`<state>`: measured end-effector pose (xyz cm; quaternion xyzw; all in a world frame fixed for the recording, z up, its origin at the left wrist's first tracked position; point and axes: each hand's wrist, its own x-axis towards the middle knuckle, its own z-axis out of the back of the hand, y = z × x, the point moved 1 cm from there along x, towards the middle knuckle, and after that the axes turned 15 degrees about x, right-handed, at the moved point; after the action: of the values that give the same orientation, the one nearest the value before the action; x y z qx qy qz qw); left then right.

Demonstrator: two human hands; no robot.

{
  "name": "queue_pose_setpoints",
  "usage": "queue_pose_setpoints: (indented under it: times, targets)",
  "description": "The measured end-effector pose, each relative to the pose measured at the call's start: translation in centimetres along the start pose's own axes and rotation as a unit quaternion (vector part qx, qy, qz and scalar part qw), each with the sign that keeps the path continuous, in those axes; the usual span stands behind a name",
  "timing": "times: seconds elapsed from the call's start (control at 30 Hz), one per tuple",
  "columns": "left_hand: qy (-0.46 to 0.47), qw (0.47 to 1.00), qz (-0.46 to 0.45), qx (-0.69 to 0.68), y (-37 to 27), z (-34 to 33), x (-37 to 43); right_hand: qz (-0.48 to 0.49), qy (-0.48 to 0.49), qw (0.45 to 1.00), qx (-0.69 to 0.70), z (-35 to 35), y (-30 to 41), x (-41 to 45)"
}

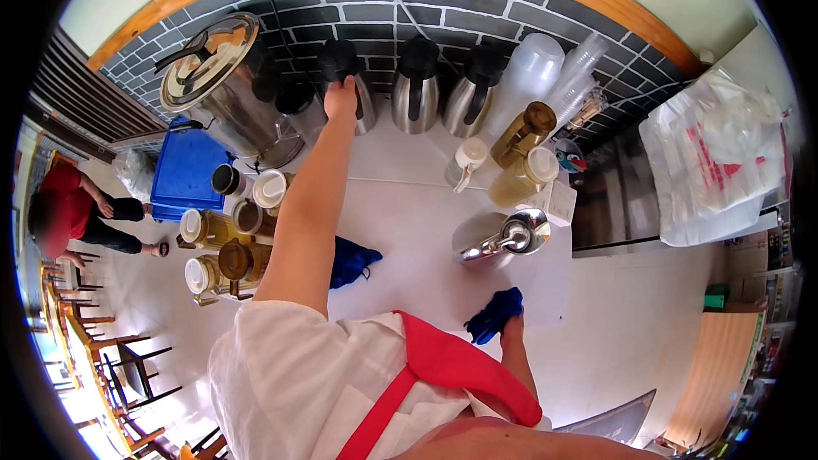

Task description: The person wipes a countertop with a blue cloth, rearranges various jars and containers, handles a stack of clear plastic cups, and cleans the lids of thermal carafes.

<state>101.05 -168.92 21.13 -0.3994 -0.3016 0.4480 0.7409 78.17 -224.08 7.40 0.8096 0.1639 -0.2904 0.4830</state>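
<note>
My left hand (340, 99) reaches to the back of the white table (402, 217) and closes around the handle area of a steel vacuum jug with a black top (363, 102); the jug partly hides behind the hand. Two similar steel vacuum jugs (415, 105) (465, 105) stand to its right. My right hand (513, 328), low at the table's front edge, holds a crumpled dark blue cloth (493, 315). Another blue cloth (353, 262) lies beside my left forearm. A shiny steel jug (479, 239) stands at the table's right part.
Lidded pitchers (208, 230) crowd the left edge, below a large steel urn (223, 118). More pitchers (514, 179), a clear glass one (466, 163) and stacked plastic cups (578, 86) stand right. Plastic bags (716, 153) hang far right. A person in red (70, 204) stands at far left.
</note>
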Motion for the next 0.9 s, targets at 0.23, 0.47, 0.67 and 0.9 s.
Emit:
queue_pose_setpoints:
  times: [0.23,0.47,0.67,0.9]
  targets:
    - [0.182,0.97,0.026,-0.159,0.6,5.6,-11.6,0.061,-0.018,0.998,-0.012,1.4,-1.5,1.4]
    - [0.296,0.947,-0.046,-0.115,2.9,13.8,-23.2,-0.068,0.028,0.988,0.134,1.3,0.6,-0.3]
    - [0.404,0.911,-0.037,-0.074,5.1,19.6,-31.2,-0.092,0.142,0.939,0.299,1.1,1.6,-3.4]
    - [0.465,0.877,-0.062,-0.1,6.6,22.3,-36.6,0.083,0.326,0.916,0.221,-5.6,7.7,-12.1]
